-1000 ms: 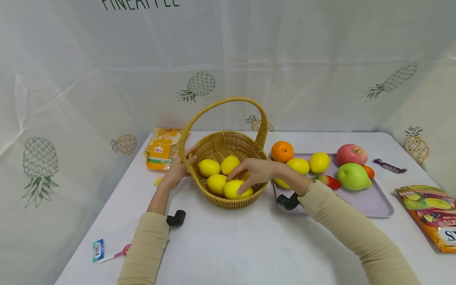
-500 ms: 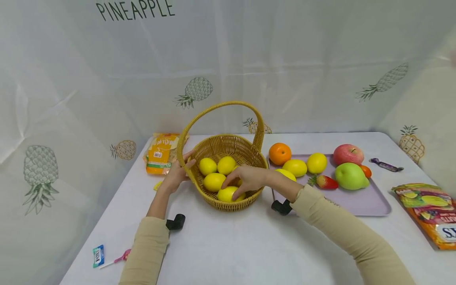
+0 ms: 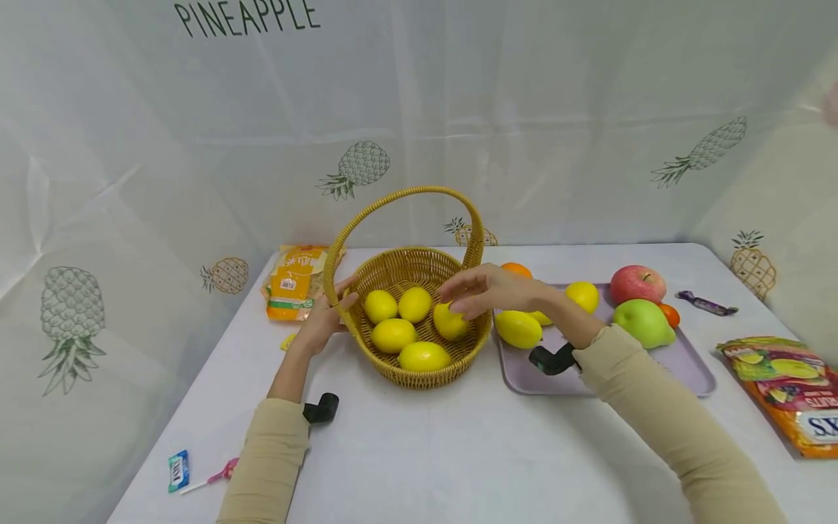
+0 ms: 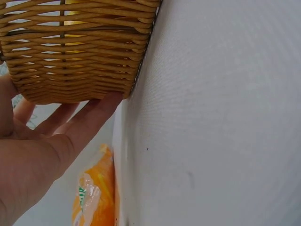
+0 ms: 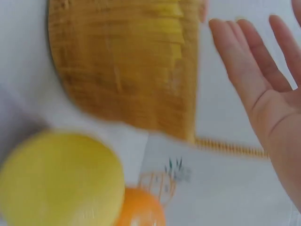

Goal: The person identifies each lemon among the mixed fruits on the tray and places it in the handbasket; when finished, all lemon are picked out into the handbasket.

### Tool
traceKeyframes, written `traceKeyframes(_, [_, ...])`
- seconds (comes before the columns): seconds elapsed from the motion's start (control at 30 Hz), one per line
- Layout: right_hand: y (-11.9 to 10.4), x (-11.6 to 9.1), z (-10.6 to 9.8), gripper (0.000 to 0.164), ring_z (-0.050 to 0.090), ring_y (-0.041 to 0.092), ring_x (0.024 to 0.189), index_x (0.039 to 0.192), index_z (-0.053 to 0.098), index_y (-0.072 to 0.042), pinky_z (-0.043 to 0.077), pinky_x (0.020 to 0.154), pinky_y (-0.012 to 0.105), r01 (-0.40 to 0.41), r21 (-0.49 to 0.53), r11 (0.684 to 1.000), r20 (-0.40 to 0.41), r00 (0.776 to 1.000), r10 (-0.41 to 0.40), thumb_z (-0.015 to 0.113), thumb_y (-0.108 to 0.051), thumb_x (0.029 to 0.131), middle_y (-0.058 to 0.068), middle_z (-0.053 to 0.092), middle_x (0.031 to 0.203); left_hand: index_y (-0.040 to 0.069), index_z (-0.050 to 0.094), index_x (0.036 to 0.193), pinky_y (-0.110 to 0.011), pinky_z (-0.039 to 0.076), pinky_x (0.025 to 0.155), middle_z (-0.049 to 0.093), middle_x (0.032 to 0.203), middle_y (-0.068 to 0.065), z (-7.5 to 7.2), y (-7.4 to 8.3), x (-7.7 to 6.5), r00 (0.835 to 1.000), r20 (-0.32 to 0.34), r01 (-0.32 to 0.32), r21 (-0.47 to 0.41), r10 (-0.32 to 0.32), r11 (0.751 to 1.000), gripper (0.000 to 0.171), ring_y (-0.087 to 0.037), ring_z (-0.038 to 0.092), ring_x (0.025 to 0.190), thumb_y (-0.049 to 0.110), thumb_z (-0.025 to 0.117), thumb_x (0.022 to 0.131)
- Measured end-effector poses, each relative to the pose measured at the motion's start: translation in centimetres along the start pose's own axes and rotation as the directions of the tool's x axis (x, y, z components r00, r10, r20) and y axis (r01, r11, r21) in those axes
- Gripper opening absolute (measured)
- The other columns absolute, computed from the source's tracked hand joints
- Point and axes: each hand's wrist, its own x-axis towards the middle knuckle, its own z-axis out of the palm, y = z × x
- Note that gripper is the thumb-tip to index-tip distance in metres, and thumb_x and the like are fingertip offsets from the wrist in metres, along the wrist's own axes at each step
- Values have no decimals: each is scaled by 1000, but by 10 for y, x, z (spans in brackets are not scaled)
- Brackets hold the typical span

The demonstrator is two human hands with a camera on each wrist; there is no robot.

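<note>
A wicker basket [image 3: 419, 255] with a tall arched handle stands on the table, with several lemons [image 3: 424, 357] inside. My left hand [image 3: 321, 324] rests against its left side, by the foot of the handle. Seen from the left wrist, the fingers [image 4: 89, 120] lie fairly straight along the woven outer wall. Over the basket's right rim hovers my right hand [image 3: 494, 290], fingers extended and holding nothing, close above a lemon [image 3: 450, 322]. In the blurred right wrist view its fingers [image 5: 240, 61] are spread apart from the basket.
Right of the basket, a lilac tray [image 3: 543, 382] bears lemons [image 3: 519, 330], an apple [image 3: 637, 284] and a green fruit [image 3: 644, 324]. Snack bags lie at back left [image 3: 297, 284] and far right [image 3: 788, 393]. A lollipop [image 3: 219, 473] and small packet [image 3: 178, 471] lie front left.
My right hand has let go of the front lemon, which now lies at the basket's front, and has risen up and to the right. The left hand stays at the basket.
</note>
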Motion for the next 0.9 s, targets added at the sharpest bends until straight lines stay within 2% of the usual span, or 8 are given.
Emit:
traceKeyframes(0.07, [2, -12, -12, 44, 56, 37, 115, 136, 52, -3, 52, 88, 47, -26, 13, 1000, -56, 998, 27, 63, -19, 96, 21, 51, 135, 12, 29, 153, -59, 47, 90, 28, 154, -18, 0, 2, 0, 1000, -3, 2, 5, -2, 1000, 53, -46, 40, 129, 24, 46, 104])
traceKeyframes(0.2, [15, -35, -30, 47, 56, 38, 115, 138, 49, -2, 51, 88, 48, -66, -27, 997, -163, 985, 60, 61, -22, 97, 18, 53, 134, 12, 29, 153, -58, 47, 90, 29, 154, -19, 0, 3, 0, 1000, -2, 1, 16, -1, 1000, 52, -46, 42, 127, 23, 45, 104])
traceKeyframes(0.4, [45, -65, -34, 48, 47, 34, 125, 136, 51, -1, 39, 103, 50, -132, -73, 989, -264, 958, 109, 63, -22, 95, 18, 51, 137, 12, 29, 153, -58, 47, 90, 28, 154, -20, -1, 2, 1, 1000, 4, -5, 27, 5, 1000, 53, -46, 42, 127, 24, 46, 104])
traceKeyframes(0.5, [55, -76, -31, 49, 46, 33, 125, 135, 52, -2, 36, 105, 54, -175, -145, 974, -287, 949, 128, 65, -25, 93, 16, 52, 137, 13, 29, 153, -58, 47, 90, 28, 154, -19, -1, 1, 1, 1000, 5, -7, 34, 7, 999, 54, -46, 42, 128, 25, 46, 104])
traceKeyframes(0.6, [59, -83, -25, 50, 48, 33, 124, 134, 55, -5, 37, 103, 55, -196, -223, 955, -279, 952, 130, 68, -29, 92, 13, 54, 135, 12, 30, 153, -59, 47, 90, 28, 154, -18, -2, 1, 1, 1000, 5, -12, 33, 12, 999, 53, -46, 42, 128, 25, 46, 104])
traceKeyframes(0.77, [58, -86, -16, 49, 52, 33, 121, 132, 58, -10, 40, 102, 53, -216, -307, 927, -273, 953, 131, 70, -31, 90, 10, 55, 134, 11, 28, 153, -60, 45, 91, 26, 155, -19, -2, 2, 0, 1000, 2, -13, 35, 13, 999, 55, -46, 39, 130, 26, 47, 104])
traceKeyframes(0.9, [59, -85, -9, 51, 51, 31, 120, 131, 59, -13, 39, 102, 54, -249, -343, 906, -310, 940, 141, 74, -34, 86, 8, 56, 133, 12, 29, 153, -59, 46, 91, 27, 154, -20, 0, 2, -1, 1000, -7, 1, 29, 0, 1000, 54, -45, 40, 129, 25, 46, 104])
